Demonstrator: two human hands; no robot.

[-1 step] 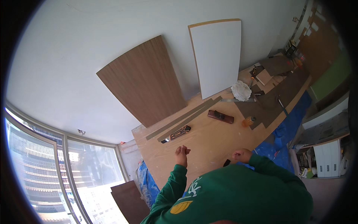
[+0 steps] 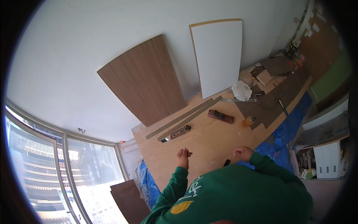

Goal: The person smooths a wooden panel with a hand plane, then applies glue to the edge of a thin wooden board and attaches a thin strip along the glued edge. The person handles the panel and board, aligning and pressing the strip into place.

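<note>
My left hand [image 2: 184,157] is held above the near part of a light wooden board [image 2: 209,140], its fingers curled together in a pinch. To the right, my right hand [image 2: 243,154] is closed too, near the board's front edge. Whatever either hand pinches is too small or too hidden to make out. Beyond my left hand lies a black and orange tool [image 2: 176,133] with a bright end. A reddish-brown block like a wooden hand plane [image 2: 220,116] rests farther back. Close to my chest, a small black object [image 2: 226,162] shows partly.
Narrow brown strips [image 2: 179,121] lie along the back. A brown panel [image 2: 145,82] and a white panel [image 2: 218,58] lean on the wall. An orange bottle [image 2: 248,121], a white crumpled bundle [image 2: 241,90] and a long-handled tool [image 2: 282,106] are right. Blue sheeting [image 2: 278,143] hangs below.
My left hand has shifted slightly right and toward me. The fingers of my right hand have turned a little. The things on the board have stayed put.
</note>
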